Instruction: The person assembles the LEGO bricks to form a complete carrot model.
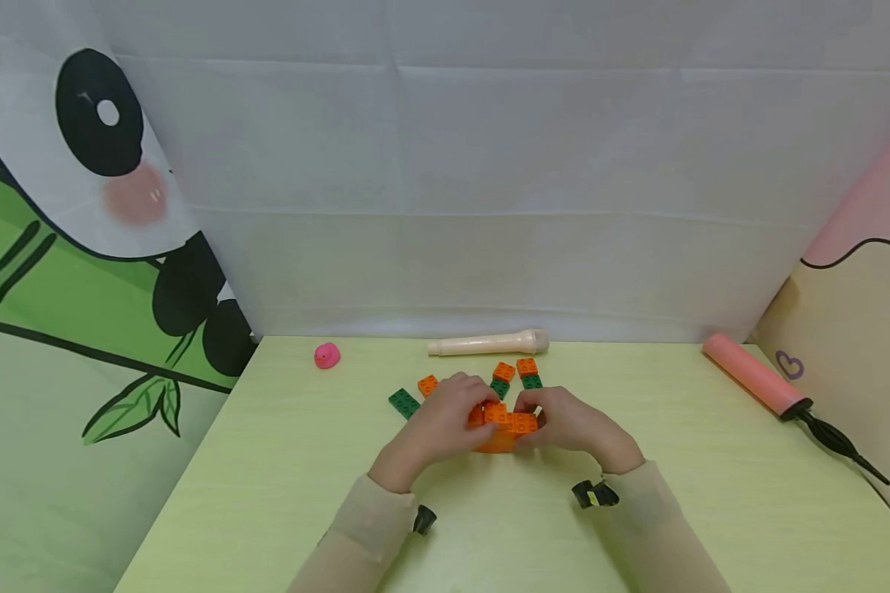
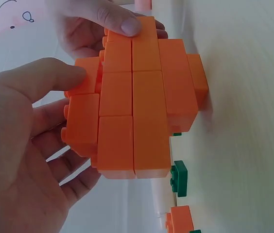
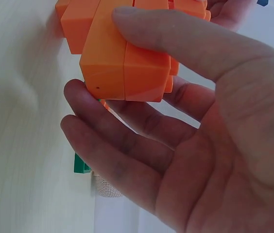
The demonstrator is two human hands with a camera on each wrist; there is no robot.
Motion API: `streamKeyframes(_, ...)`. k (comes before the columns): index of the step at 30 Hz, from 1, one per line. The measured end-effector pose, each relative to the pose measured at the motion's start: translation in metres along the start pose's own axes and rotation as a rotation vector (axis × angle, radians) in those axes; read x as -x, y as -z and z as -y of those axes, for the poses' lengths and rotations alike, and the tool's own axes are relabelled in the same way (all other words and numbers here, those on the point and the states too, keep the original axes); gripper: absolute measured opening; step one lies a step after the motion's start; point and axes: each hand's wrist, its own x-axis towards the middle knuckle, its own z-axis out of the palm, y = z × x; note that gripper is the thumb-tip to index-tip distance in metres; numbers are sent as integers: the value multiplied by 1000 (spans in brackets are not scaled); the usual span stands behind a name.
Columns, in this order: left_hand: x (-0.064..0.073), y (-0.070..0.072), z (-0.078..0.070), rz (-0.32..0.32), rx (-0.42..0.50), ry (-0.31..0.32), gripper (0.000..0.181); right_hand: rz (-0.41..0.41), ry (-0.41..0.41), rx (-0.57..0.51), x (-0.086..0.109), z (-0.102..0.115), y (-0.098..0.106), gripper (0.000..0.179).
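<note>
Both hands hold one orange toy-brick build [image 1: 496, 442], stacked in stepped layers that narrow toward the table. My left hand [image 1: 451, 417] grips its left side; in the left wrist view the thumb presses an upper brick [image 2: 83, 124] and the other fingers curl behind. At the right end, my right hand [image 1: 569, 422] pinches the build, its thumb on the near face [image 3: 103, 48] and fingers behind. Just beyond the hands lie a green brick [image 1: 404, 403], an orange brick [image 1: 427, 385] and two orange-and-green pairs, one left [image 1: 503, 372] and one right [image 1: 527, 367].
Along the back of the table lies a cream microphone-shaped toy [image 1: 482, 344] with a mesh end. A small pink toy [image 1: 327, 356] sits at the back left. A pink pump [image 1: 756, 379] with a black nozzle lies by the right edge. A pale cloth [image 1: 445, 263] rises behind the table.
</note>
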Motion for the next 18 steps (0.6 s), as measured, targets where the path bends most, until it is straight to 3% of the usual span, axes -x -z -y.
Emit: streamKeyframes(18, 5, 8, 2, 110, 66, 57, 18, 17, -11, -9, -2, 5, -1, 27)
